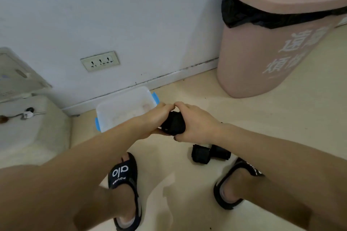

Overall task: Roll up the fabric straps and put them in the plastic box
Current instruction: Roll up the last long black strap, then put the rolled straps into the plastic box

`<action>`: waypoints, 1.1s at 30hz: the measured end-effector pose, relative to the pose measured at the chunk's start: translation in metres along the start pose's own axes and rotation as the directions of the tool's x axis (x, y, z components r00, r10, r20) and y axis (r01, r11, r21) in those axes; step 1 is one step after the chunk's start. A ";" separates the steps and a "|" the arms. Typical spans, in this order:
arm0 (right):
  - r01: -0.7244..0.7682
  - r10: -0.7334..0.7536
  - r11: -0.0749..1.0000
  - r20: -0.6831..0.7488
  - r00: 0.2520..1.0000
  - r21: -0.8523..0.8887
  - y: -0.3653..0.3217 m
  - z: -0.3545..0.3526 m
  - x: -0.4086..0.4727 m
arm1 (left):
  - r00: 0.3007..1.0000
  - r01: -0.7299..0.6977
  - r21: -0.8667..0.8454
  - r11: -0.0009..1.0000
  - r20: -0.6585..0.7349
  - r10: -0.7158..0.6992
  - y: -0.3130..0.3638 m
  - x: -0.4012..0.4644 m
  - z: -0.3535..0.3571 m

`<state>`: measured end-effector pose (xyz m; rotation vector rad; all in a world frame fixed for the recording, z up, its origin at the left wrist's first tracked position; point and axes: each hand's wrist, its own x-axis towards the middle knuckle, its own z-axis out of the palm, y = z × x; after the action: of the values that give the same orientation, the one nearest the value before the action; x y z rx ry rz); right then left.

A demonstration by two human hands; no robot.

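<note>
Together, the left hand [156, 117] and right hand [195, 124] clench a black strap roll [173, 124] above the floor [244, 114], near the plastic box [124, 108].

Both forearms reach forward, converging mid-scene. Left hand [156, 118] and right hand [195, 123] meet, fingers curled around a black rolled strap [173, 124]. Fingertips touch at its far side.
</note>
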<state>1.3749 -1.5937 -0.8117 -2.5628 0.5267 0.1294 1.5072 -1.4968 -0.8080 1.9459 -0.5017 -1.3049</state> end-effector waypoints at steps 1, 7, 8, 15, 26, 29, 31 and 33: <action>-0.030 0.030 0.999 0.019 0.999 -0.016 0.007 0.005 0.004 | 1.000 0.020 -0.027 0.999 0.007 -0.020 -0.005 0.006 0.003; -0.152 0.140 0.984 0.115 0.983 0.098 0.036 0.051 0.036 | 0.991 0.106 -0.021 0.994 0.080 -0.104 -0.051 0.054 0.004; -0.147 0.133 0.984 0.131 0.982 0.099 0.038 0.058 0.043 | 0.988 0.125 -0.011 0.992 0.097 -0.123 -0.056 0.060 0.000; -0.085 0.043 0.976 0.206 0.978 0.201 0.056 0.075 0.094 | 0.981 0.144 0.249 0.958 0.089 -0.171 -0.061 0.111 -0.031; -0.644 0.640 0.765 0.151 0.754 -0.029 0.182 0.133 0.052 | 0.995 0.016 0.579 0.815 0.074 -0.072 -0.102 0.147 -0.032; -0.716 0.719 0.693 0.152 0.678 -0.085 0.202 0.146 0.016 | 0.995 -0.026 0.589 0.808 0.097 -0.039 -0.112 0.153 -0.019; -0.680 0.696 0.713 0.289 0.658 -0.169 0.211 0.155 0.001 | 0.993 -0.057 0.620 0.783 0.113 -0.017 -0.113 0.157 -0.007; -0.623 0.657 0.752 0.320 0.683 -0.215 0.217 0.163 -0.004 | 0.992 -0.072 0.653 0.754 0.126 -0.014 -0.112 0.160 0.006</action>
<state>1.2874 -1.6818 -1.0529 -2.2197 1.2660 0.8961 1.5595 -1.5315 -0.9932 2.4059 -1.1846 -1.3423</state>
